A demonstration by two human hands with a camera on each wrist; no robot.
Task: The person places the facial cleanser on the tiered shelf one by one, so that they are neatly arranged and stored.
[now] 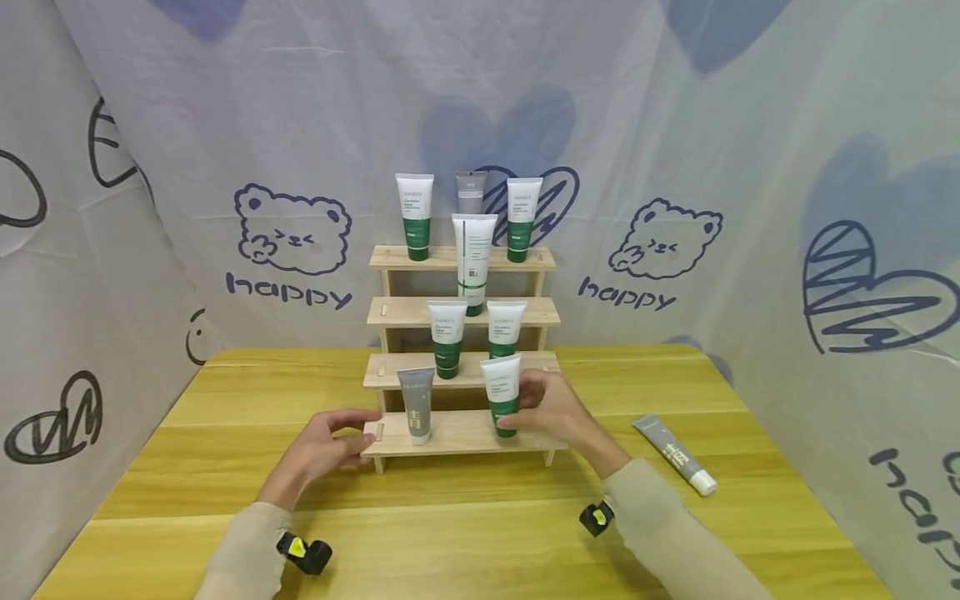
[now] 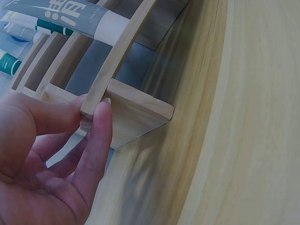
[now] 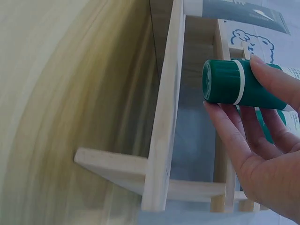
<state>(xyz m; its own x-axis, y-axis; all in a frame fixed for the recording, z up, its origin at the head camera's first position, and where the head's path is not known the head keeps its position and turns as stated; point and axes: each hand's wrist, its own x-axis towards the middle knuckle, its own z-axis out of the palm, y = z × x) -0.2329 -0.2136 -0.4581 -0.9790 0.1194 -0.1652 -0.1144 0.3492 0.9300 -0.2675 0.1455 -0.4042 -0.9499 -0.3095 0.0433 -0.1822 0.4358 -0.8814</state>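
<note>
My right hand [image 1: 553, 407] holds a white-and-green squeeze tube [image 1: 501, 385] upright over the right part of the lowest step of a wooden display rack [image 1: 461, 425]. In the right wrist view the thumb and fingers grip the tube's green end [image 3: 227, 82], whose cap is apart from the front board [image 3: 164, 126]. At the rack's left end my left hand [image 1: 330, 446] pinches the tip of the lowest board [image 2: 101, 89] between thumb and fingers. A grey tube [image 1: 417, 408] stands on that step, left of the held one.
Higher steps bear several more tubes, among them a tall white one [image 1: 472, 258] and a grey one [image 1: 471, 193] at the top. Another grey tube [image 1: 675, 454] lies on the wooden table [image 1: 450, 533] at right. A printed cloth [image 1: 337, 125] hangs behind.
</note>
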